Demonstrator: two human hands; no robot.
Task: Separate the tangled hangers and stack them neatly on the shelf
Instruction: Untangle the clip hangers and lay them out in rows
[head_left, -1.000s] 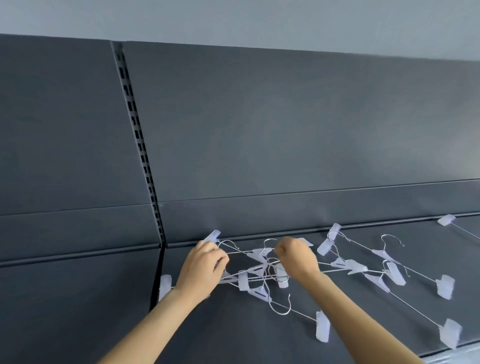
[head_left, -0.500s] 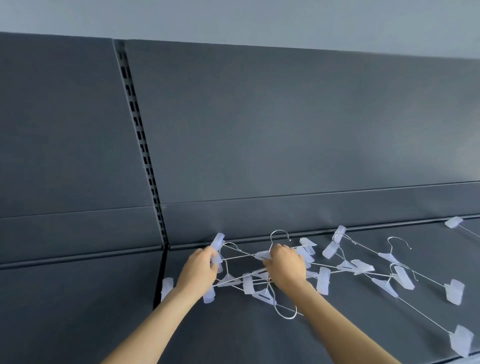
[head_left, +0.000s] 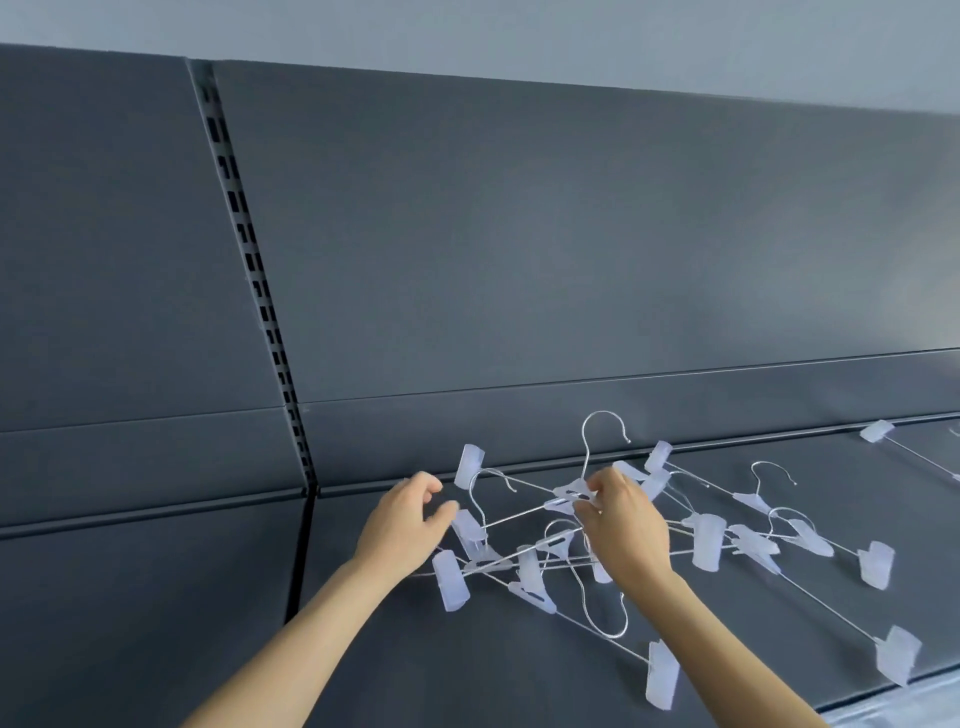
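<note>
A tangle of wire hangers (head_left: 524, 564) with pale translucent clips lies on the dark grey shelf (head_left: 467, 675). My right hand (head_left: 621, 530) pinches the plastic centre piece of one hanger (head_left: 569, 493), whose hook (head_left: 602, 431) stands up above the pile. My left hand (head_left: 402, 522) sits at the pile's left end with fingers loosely curled. Its thumb tip touches a clip (head_left: 465, 525) on that hanger's wire, and nothing shows between thumb and fingers. Another clip (head_left: 469, 465) stands free just above.
More hangers (head_left: 753, 540) spread to the right, with clips near the shelf's front edge (head_left: 896, 660) and a lone clip (head_left: 877, 430) far right. A slotted upright (head_left: 249, 291) divides the dark back panel (head_left: 571, 260). Another shelf section (head_left: 130, 597) adjoins on the left.
My right hand has raised one hanger, so its hook now stands higher above the pile. My left hand has let go of the upper clip and opened a little.
</note>
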